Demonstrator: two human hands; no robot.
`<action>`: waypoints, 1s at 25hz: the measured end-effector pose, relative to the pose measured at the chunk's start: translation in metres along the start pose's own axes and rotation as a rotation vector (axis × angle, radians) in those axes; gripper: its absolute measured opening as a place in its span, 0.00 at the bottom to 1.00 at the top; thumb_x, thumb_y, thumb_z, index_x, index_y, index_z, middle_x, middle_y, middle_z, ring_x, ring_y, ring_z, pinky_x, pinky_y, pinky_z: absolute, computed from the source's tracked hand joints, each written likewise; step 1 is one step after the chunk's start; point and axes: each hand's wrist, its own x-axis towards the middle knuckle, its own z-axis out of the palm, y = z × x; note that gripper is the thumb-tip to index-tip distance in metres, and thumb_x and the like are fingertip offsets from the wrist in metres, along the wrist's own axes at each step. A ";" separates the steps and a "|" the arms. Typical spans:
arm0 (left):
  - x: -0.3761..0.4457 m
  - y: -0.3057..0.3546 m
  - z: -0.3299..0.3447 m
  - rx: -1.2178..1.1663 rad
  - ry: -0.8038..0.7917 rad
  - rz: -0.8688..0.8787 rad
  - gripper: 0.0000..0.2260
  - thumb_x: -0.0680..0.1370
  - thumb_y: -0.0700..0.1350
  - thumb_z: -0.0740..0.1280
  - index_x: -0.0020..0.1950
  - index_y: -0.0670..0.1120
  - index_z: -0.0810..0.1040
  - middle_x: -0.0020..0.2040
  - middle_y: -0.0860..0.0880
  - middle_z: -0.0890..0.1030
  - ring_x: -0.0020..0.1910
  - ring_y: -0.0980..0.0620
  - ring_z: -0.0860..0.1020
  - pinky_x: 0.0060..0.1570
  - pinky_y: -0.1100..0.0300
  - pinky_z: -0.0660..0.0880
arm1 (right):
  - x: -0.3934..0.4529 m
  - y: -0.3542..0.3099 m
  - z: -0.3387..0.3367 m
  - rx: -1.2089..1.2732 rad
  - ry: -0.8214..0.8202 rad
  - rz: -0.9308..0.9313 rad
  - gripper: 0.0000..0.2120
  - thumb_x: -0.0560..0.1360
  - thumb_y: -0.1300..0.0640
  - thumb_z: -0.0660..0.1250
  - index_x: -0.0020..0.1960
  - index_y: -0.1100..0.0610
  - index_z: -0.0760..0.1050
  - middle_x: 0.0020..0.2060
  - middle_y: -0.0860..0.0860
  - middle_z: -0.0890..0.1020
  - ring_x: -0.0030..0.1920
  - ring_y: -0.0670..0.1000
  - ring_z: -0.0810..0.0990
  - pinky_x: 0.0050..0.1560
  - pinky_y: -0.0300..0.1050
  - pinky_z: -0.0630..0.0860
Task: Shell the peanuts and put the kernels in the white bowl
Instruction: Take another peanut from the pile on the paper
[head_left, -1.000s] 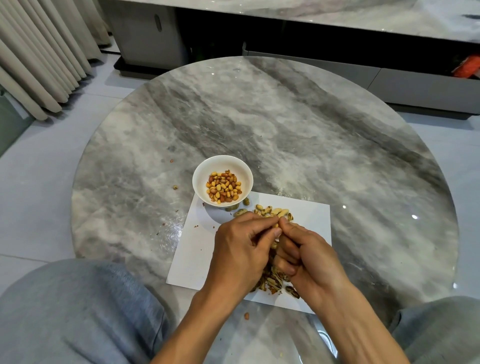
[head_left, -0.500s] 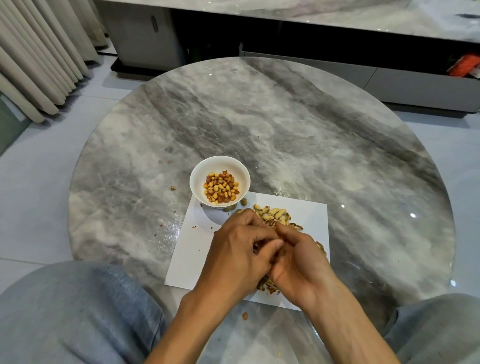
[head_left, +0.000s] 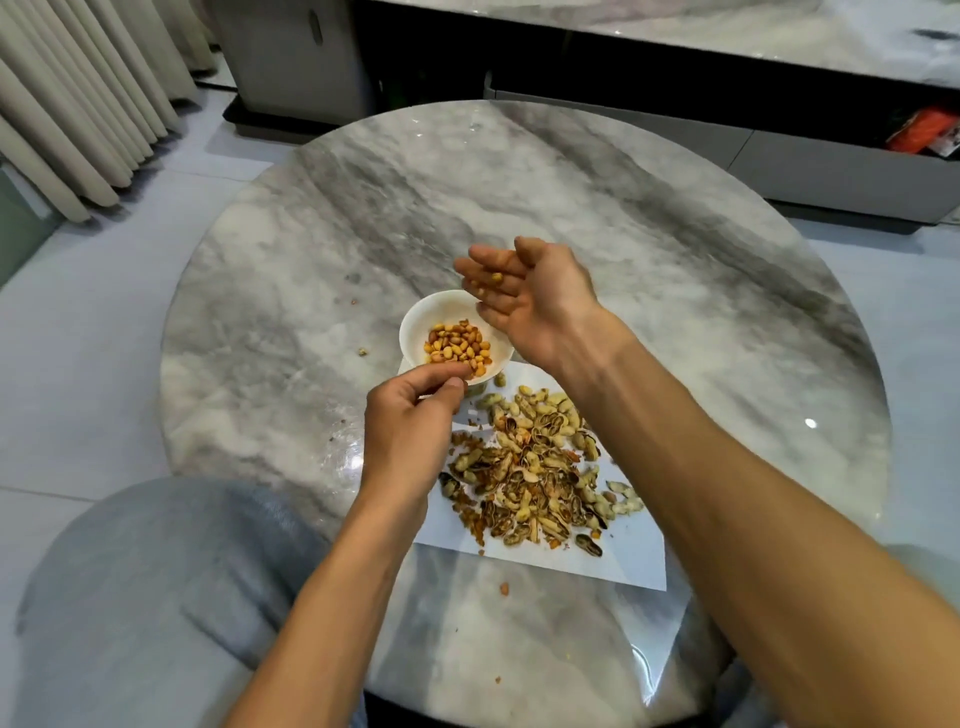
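Above the white bowl (head_left: 415, 332), right hand (head_left: 524, 296) spread with kernels (head_left: 496, 278); left hand (head_left: 410, 415) grip curled.

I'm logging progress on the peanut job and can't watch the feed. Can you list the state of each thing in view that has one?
White bowl: upright, partly filled with kernels.
Kernels: heaped in the bowl.
Right hand: open above the bowl's far rim, a kernel on its fingers.
Left hand: fingers curled at the bowl's near rim; contents unclear.
Shell pile: cracked open, scattered over white paper.

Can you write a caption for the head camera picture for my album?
Right hand tips a kernel toward the white bowl; left hand waits.
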 end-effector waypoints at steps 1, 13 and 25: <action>0.001 -0.003 0.001 0.035 -0.016 0.008 0.09 0.79 0.39 0.67 0.49 0.51 0.86 0.50 0.55 0.85 0.49 0.58 0.80 0.44 0.68 0.72 | 0.004 0.003 -0.004 -0.055 -0.010 -0.004 0.21 0.84 0.54 0.53 0.50 0.63 0.82 0.54 0.60 0.85 0.58 0.56 0.81 0.69 0.52 0.69; 0.011 -0.049 0.033 0.906 -0.245 0.465 0.11 0.79 0.46 0.69 0.60 0.52 0.83 0.56 0.49 0.80 0.57 0.48 0.77 0.50 0.56 0.74 | -0.051 0.066 -0.136 -1.229 0.198 -0.301 0.05 0.77 0.56 0.69 0.50 0.48 0.83 0.37 0.45 0.83 0.34 0.47 0.80 0.38 0.43 0.76; 0.010 -0.046 0.031 0.753 -0.165 0.396 0.08 0.77 0.47 0.72 0.55 0.53 0.84 0.54 0.55 0.82 0.52 0.56 0.79 0.49 0.67 0.74 | -0.048 0.088 -0.123 -1.349 0.218 -0.385 0.02 0.72 0.54 0.71 0.44 0.51 0.80 0.35 0.46 0.82 0.38 0.48 0.80 0.39 0.46 0.78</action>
